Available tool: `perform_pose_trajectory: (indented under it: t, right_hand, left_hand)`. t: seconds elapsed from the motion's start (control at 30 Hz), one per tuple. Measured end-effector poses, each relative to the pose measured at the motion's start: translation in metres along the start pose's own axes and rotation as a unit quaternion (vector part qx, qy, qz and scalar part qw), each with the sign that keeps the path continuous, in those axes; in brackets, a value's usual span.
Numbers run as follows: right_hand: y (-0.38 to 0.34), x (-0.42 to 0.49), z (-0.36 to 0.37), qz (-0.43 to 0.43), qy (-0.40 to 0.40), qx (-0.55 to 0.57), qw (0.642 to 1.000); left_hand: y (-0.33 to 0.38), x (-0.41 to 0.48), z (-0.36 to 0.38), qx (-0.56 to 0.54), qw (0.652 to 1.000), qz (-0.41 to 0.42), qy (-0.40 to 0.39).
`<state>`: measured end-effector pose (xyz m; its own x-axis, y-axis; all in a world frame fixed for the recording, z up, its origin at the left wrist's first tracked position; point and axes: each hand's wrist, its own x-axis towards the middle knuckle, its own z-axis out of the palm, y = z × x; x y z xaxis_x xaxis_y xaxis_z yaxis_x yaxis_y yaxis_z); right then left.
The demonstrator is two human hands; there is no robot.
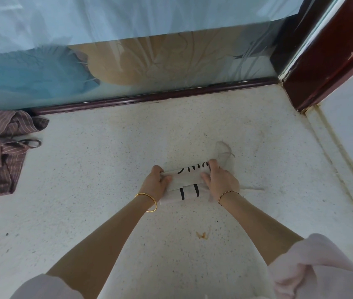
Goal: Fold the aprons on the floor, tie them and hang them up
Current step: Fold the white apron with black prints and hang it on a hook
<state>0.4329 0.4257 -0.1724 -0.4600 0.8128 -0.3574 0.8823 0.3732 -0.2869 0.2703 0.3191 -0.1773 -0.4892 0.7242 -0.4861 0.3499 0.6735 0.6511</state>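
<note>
Gripping the folded white apron [189, 180] on the floor [106, 169], left hand [156, 183] and right hand [222, 180] curl their fingers [158, 168] round its ends. Best squeeze the bundle tight, keeping the ties [225, 154] beyond the right fingers free for knotting.

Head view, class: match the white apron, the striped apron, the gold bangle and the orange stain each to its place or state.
Things:
1 white apron
2 striped apron
3 gold bangle
4 orange stain

Places or states:
A on the left wrist
B crumpled at the far left by the door rail
C on the floor between the forearms
D folded small, gripped by the left hand and the right hand

Pairs: 1-D, 2-B, 3-A, 4-C.
</note>
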Motion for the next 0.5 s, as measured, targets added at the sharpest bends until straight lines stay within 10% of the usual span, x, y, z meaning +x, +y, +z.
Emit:
perform_pose_trajectory:
  t: [0.13,0.23,0.3,0.5]
  right_hand:
    - [-0.005,0.000,0.006,0.014,0.012,-0.025,1.000]
    - [-0.007,0.001,0.010,0.024,0.018,-0.026,0.999]
    - [-0.008,0.002,0.009,0.030,0.018,-0.027,0.999]
    - [-0.001,0.010,-0.007,0.067,-0.038,0.032,0.997]
  left_hand:
    - [0.004,-0.006,-0.002,0.054,0.995,0.015,0.077]
    - [0.001,-0.006,0.007,0.323,0.867,0.273,0.264]
    - [0.005,-0.006,0.015,0.380,0.829,0.359,0.197]
    - [0.001,-0.003,0.022,0.483,0.833,0.270,0.029]
